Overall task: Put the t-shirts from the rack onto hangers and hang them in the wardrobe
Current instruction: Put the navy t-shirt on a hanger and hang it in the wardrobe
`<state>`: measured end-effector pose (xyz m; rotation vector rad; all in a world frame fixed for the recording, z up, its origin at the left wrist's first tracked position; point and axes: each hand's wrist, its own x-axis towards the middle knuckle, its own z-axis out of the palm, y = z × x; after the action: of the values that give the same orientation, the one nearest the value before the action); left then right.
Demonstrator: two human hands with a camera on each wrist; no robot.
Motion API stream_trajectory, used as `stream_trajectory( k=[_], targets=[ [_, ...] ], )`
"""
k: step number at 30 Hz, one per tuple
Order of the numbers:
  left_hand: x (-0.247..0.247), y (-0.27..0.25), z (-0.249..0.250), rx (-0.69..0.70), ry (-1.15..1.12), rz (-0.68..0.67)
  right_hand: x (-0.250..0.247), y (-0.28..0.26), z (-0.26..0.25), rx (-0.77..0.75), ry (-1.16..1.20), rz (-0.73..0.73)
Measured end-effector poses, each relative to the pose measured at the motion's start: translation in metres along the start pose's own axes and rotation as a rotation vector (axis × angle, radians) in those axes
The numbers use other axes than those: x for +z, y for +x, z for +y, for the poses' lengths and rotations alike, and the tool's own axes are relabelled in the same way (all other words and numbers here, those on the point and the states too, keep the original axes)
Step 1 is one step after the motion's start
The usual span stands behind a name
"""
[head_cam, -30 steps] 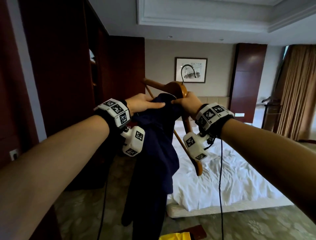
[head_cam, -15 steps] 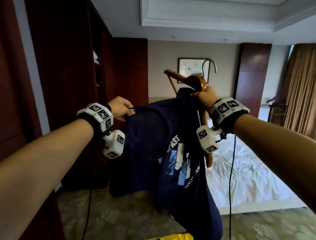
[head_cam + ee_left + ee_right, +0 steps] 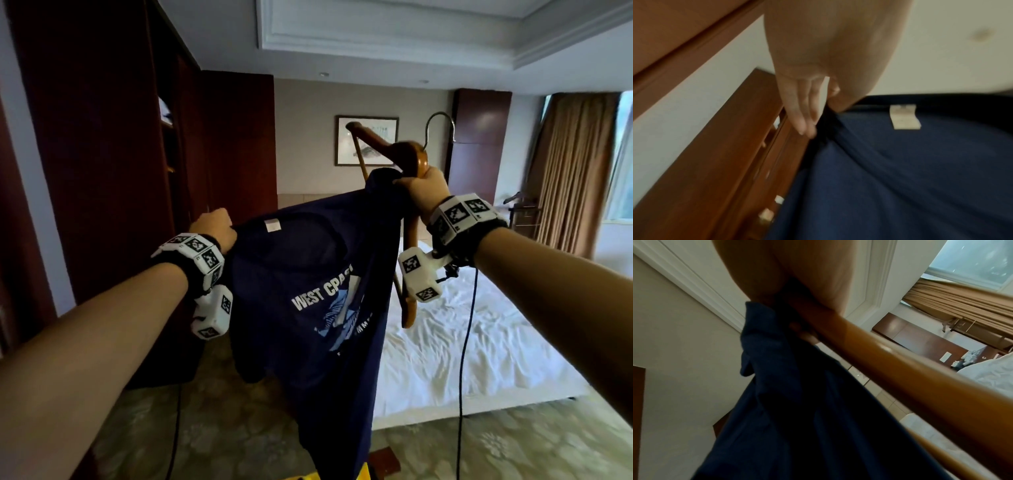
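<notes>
While both hands hold it up, a navy t-shirt hangs spread in front of the bed.

Left hand has its grip clamped on the shirt's collar edge, to the left of the white neck label; in the left wrist view the fingers lie against the dark neckband beside that label. Right hand is higher, to the label's right, its grip closed around the wooden hanger together with a bunch of the shirt's fabric. Above that hand the hanger's metal hook points upward, and one wooden arm runs down past the wrist beside the cloth. White lettering, "WEST", shows on the shirt below the label. Left of the shirt stands the dark wood wardrobe.
</notes>
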<state>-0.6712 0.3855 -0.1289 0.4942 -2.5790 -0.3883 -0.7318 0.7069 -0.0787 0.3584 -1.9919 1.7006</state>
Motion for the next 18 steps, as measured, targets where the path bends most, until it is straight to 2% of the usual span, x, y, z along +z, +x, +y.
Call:
stream_trajectory(
  k=[2, 3, 5, 7, 8, 10, 13, 15, 18],
  targets=[
    [0.002, 0.002, 0.006, -0.063, -0.128, -0.083, -0.005, -0.003, 0.006, 0.019, -0.022, -0.001],
    [0.002, 0.0, 0.013, -0.104, -0.272, -0.138, -0.006, -0.005, 0.008, 0.025, -0.033, -0.011],
    [0.0, -0.004, 0.028, -0.189, -0.748, -0.262, -0.006, -0.011, 0.017, 0.052, -0.043, -0.032],
    [-0.004, -0.005, 0.034, -0.327, -1.044, -0.405, -0.004, -0.016, 0.029, 0.112, -0.021, -0.095],
    [-0.005, -0.004, 0.037, -0.385, -1.112, -0.432, -0.003, -0.017, 0.035, 0.136, -0.012, -0.135],
    [-0.008, -0.003, 0.046, -0.418, -1.1, -0.498, -0.001, -0.018, 0.045, 0.156, -0.021, -0.179],
    [-0.005, -0.008, 0.06, -0.383, -1.028, -0.584, 0.001, -0.019, 0.044, 0.1, 0.017, -0.192],
    [0.001, -0.014, 0.07, -0.36, -0.992, -0.618, 0.002, -0.019, 0.038, 0.058, 0.139, -0.156],
    [0.01, -0.016, 0.077, -0.36, -0.941, -0.636, 0.005, -0.021, 0.038, 0.087, 0.423, -0.097]
  ],
)
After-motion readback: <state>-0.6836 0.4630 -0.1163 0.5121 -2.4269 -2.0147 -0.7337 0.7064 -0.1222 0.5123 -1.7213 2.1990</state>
